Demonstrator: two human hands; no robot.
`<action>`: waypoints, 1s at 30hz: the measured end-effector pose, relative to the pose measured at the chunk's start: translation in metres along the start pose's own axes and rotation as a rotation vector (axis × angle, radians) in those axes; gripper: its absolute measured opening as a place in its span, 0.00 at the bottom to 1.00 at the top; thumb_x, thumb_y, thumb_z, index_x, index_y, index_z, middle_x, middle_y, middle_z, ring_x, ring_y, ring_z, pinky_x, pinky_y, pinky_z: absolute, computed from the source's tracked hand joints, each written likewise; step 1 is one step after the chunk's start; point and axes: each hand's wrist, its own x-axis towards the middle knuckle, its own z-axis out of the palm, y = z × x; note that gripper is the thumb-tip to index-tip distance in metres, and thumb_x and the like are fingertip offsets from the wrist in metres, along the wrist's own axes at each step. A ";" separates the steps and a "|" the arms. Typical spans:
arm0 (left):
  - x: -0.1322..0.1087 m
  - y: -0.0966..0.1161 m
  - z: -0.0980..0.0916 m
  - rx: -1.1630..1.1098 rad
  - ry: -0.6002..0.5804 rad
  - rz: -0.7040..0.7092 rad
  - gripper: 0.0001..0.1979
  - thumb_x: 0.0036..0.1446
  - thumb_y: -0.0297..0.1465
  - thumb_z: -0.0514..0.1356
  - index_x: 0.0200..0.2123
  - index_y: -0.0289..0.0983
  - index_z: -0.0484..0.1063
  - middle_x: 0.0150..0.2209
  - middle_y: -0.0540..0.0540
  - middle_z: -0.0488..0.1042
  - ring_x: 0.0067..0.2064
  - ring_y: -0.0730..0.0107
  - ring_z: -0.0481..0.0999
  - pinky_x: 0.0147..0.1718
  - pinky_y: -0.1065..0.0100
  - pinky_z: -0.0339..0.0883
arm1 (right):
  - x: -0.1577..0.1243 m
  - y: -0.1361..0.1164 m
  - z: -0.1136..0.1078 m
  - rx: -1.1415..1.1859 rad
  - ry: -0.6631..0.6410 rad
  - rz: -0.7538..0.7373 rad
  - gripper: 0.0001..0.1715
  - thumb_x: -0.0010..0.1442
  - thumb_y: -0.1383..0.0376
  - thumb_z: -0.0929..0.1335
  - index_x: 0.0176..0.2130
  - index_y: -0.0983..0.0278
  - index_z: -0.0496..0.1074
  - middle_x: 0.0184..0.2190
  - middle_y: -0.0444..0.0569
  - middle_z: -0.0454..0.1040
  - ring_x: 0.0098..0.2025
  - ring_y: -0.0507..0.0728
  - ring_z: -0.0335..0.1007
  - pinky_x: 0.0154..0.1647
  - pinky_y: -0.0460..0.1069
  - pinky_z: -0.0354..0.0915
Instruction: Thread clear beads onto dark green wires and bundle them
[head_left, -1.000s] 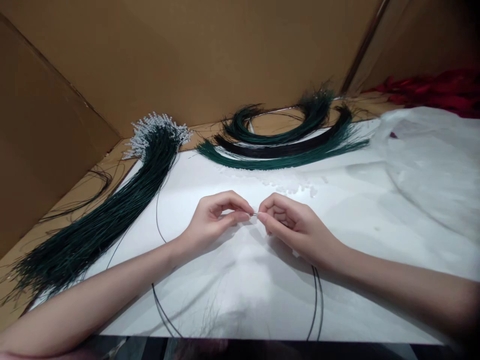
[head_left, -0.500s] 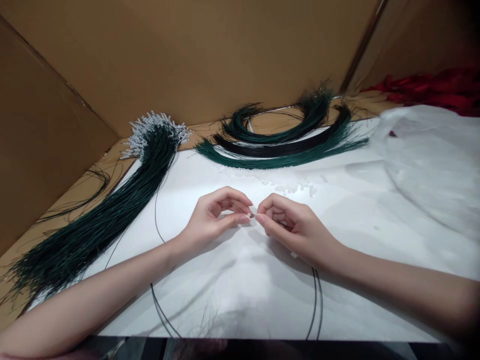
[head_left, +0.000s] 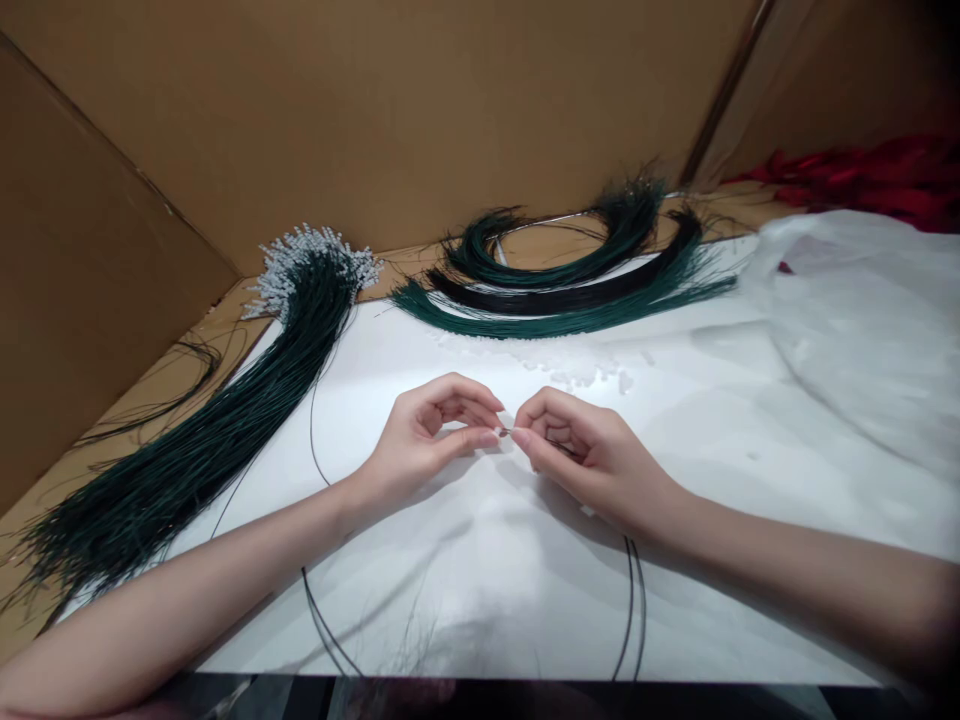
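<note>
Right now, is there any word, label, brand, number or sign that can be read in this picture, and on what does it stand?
None: no word, number or sign can be read anywhere.
The cardboard walls, white sheet, green wire bundles, plastic bag and the thin wire pinched by the left hand and right hand carry no print.

Smooth black wire [head_left: 631, 600], matt brown cardboard [head_left: 375, 120]

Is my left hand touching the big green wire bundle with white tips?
Apart. The head view shows bare white sheet between the left hand and the green wire bundle.
</note>
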 end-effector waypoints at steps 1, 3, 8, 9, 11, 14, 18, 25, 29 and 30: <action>0.000 0.000 0.000 -0.002 -0.002 -0.001 0.11 0.52 0.28 0.69 0.39 0.36 0.74 0.33 0.47 0.79 0.36 0.71 0.80 0.36 0.73 0.74 | 0.000 0.000 0.000 0.000 -0.001 -0.001 0.07 0.66 0.65 0.64 0.35 0.65 0.65 0.22 0.39 0.59 0.23 0.48 0.54 0.24 0.46 0.51; 0.000 -0.001 0.000 -0.014 -0.007 -0.003 0.11 0.52 0.27 0.69 0.39 0.36 0.74 0.33 0.48 0.79 0.36 0.72 0.80 0.37 0.74 0.74 | 0.000 0.000 0.000 -0.003 -0.001 -0.001 0.06 0.66 0.65 0.64 0.35 0.65 0.66 0.22 0.39 0.59 0.23 0.48 0.54 0.24 0.46 0.51; 0.001 -0.002 0.000 -0.047 -0.020 -0.022 0.11 0.52 0.27 0.69 0.39 0.36 0.74 0.33 0.48 0.79 0.36 0.73 0.80 0.36 0.75 0.74 | 0.000 0.001 0.001 -0.011 0.001 -0.009 0.06 0.65 0.65 0.64 0.35 0.65 0.66 0.21 0.38 0.59 0.23 0.48 0.53 0.24 0.46 0.51; 0.001 -0.001 0.000 -0.048 -0.019 -0.024 0.11 0.52 0.27 0.69 0.39 0.36 0.74 0.33 0.48 0.79 0.36 0.73 0.80 0.36 0.75 0.73 | 0.000 0.001 0.001 -0.014 0.001 -0.014 0.06 0.65 0.65 0.64 0.35 0.65 0.66 0.21 0.38 0.59 0.22 0.48 0.53 0.23 0.46 0.51; 0.001 -0.001 0.001 -0.049 -0.019 -0.027 0.11 0.52 0.27 0.69 0.39 0.36 0.74 0.33 0.48 0.79 0.36 0.73 0.80 0.36 0.75 0.73 | -0.001 0.002 0.000 -0.020 0.003 -0.024 0.06 0.65 0.66 0.64 0.35 0.65 0.66 0.21 0.38 0.58 0.22 0.47 0.53 0.23 0.45 0.50; 0.001 -0.001 0.001 -0.050 -0.026 -0.033 0.11 0.52 0.27 0.68 0.40 0.36 0.74 0.33 0.48 0.79 0.36 0.73 0.80 0.36 0.75 0.73 | -0.001 0.002 0.000 -0.032 0.010 -0.037 0.05 0.65 0.67 0.64 0.34 0.65 0.66 0.21 0.38 0.58 0.21 0.47 0.52 0.22 0.45 0.49; 0.000 -0.001 0.001 -0.051 -0.036 -0.038 0.11 0.52 0.28 0.68 0.40 0.36 0.74 0.33 0.47 0.79 0.36 0.72 0.80 0.36 0.73 0.73 | -0.001 0.001 0.001 -0.049 0.004 -0.044 0.05 0.64 0.67 0.64 0.34 0.65 0.66 0.20 0.38 0.57 0.21 0.47 0.52 0.22 0.45 0.49; 0.000 -0.002 0.001 -0.027 -0.052 -0.032 0.12 0.53 0.29 0.68 0.41 0.36 0.74 0.33 0.47 0.79 0.36 0.71 0.79 0.37 0.72 0.72 | -0.002 0.002 0.001 -0.066 0.008 -0.056 0.05 0.63 0.68 0.65 0.33 0.64 0.65 0.20 0.37 0.58 0.20 0.47 0.51 0.20 0.44 0.48; 0.000 -0.002 0.001 -0.012 -0.066 -0.037 0.13 0.52 0.30 0.69 0.42 0.36 0.74 0.34 0.47 0.78 0.36 0.72 0.78 0.38 0.72 0.72 | -0.001 0.001 0.001 -0.061 0.006 -0.059 0.05 0.63 0.69 0.65 0.32 0.64 0.65 0.20 0.37 0.57 0.20 0.46 0.50 0.20 0.44 0.47; 0.000 -0.002 0.001 -0.006 -0.068 -0.037 0.13 0.52 0.30 0.69 0.42 0.36 0.74 0.34 0.47 0.77 0.35 0.72 0.78 0.38 0.72 0.72 | -0.001 0.001 0.001 -0.059 0.005 -0.060 0.05 0.62 0.69 0.65 0.32 0.64 0.65 0.20 0.37 0.58 0.20 0.46 0.51 0.20 0.44 0.47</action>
